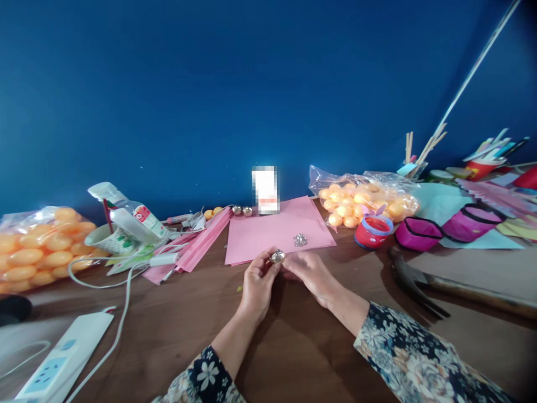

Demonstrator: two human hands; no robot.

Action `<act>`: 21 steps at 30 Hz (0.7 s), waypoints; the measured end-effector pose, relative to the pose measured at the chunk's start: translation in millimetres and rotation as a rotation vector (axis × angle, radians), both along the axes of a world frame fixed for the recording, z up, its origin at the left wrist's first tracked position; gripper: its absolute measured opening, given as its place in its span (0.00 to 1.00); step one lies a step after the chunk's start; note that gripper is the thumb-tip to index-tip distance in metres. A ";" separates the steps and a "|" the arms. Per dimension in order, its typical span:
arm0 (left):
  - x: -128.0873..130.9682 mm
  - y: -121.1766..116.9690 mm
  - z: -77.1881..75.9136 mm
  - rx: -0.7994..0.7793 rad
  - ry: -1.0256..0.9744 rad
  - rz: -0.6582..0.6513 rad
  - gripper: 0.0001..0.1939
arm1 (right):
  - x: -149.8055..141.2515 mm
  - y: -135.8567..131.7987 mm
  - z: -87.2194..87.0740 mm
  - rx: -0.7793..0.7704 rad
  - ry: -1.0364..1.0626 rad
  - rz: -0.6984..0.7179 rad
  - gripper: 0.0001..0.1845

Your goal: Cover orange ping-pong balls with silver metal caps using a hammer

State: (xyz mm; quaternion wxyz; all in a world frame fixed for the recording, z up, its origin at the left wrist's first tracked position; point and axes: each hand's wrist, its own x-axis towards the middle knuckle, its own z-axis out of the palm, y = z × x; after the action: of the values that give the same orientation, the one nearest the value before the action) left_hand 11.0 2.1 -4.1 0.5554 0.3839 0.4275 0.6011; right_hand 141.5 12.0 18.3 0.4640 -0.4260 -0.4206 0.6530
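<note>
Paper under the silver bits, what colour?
The paper is pink, best seen in the head view.

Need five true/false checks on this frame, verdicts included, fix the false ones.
1. The left hand holds a shiny piece. True.
2. The hammer lies left of both hands. False: it lies to their right.
3. A small silver pile sits on the pink paper. True.
4. The power strip is at the frame's right. False: it is at the left.
5. A bag of orange balls lies at the far left. True.
</note>
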 end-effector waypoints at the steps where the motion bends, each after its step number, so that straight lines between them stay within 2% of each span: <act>1: 0.0 0.0 -0.3 0.003 0.004 -0.001 0.21 | -0.1 -0.2 0.4 -0.002 0.004 0.001 0.20; 13: 0.4 -1.1 -1.2 0.022 0.059 -0.001 0.21 | 0.0 0.1 -1.6 -0.013 0.009 -0.010 0.21; 21: 1.5 -1.7 1.7 0.013 0.083 0.007 0.21 | -2.7 0.1 -4.7 0.003 -0.010 -0.078 0.20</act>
State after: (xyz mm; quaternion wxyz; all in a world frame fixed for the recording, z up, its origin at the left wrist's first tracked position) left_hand 12.5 0.4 -2.4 0.5328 0.4107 0.4475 0.5893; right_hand 138.8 12.1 13.6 0.4878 -0.4447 -0.4071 0.6314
